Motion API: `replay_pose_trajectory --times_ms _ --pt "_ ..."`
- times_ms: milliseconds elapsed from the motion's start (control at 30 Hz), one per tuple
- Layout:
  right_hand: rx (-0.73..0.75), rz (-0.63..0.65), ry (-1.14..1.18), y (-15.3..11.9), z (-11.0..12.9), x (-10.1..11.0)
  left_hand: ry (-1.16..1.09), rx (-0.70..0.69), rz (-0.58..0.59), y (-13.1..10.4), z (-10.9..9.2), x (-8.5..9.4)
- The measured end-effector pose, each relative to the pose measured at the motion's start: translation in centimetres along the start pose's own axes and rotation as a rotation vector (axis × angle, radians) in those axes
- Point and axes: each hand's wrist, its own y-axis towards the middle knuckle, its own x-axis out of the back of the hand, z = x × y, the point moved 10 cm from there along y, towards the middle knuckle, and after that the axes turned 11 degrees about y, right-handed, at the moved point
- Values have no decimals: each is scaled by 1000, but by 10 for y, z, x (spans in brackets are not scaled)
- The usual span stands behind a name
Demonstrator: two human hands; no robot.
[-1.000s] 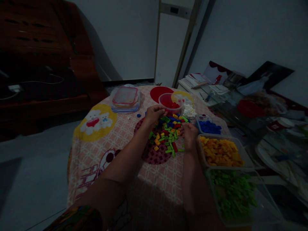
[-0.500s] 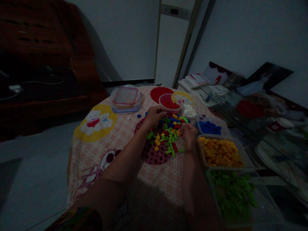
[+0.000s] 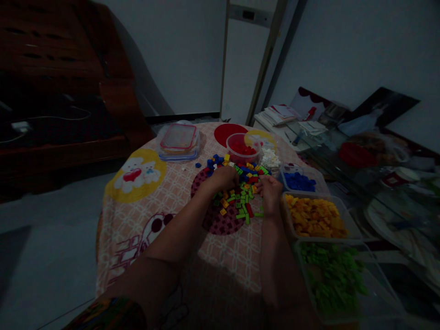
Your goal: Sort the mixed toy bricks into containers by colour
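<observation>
A pile of mixed toy bricks point(image 3: 243, 199), green, yellow, red and blue, lies across a dark red round print on the tablecloth. Over the pile's left part is my left hand point(image 3: 225, 178), its fingers bent down among the bricks; whatever is between its fingertips is hidden. My right hand point(image 3: 270, 187) rests at the pile's right edge, fingers curled together, with anything inside too small to name. Beyond the pile stands a round clear bowl point(image 3: 243, 158) with red bricks, and white bricks point(image 3: 270, 158) lie beside it.
Along the right edge stand clear boxes of blue bricks point(image 3: 299, 182), yellow bricks point(image 3: 316, 216) and green bricks point(image 3: 335, 275). Stacked lids point(image 3: 179, 141) sit at the back left. A cluttered glass table point(image 3: 332, 158) is farther right.
My left hand has moved down and nearer, from beside the red bowl onto the pile, uncovering blue and yellow bricks behind it. My right hand has barely moved.
</observation>
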Motion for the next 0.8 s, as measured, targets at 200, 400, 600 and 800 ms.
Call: replay_pose_trajectory --times_ms 200,400,600,800 --pt "13 14 15 2 -3 0 198 36 16 -4 -6 1" --pt "37 29 3 4 -4 1 258 74 15 -10 -21 5" --pt "29 19 7 4 -4 1 454 59 104 -14 -28 1" --pt "25 31 15 4 -5 1 471 33 98 -14 -26 -3"
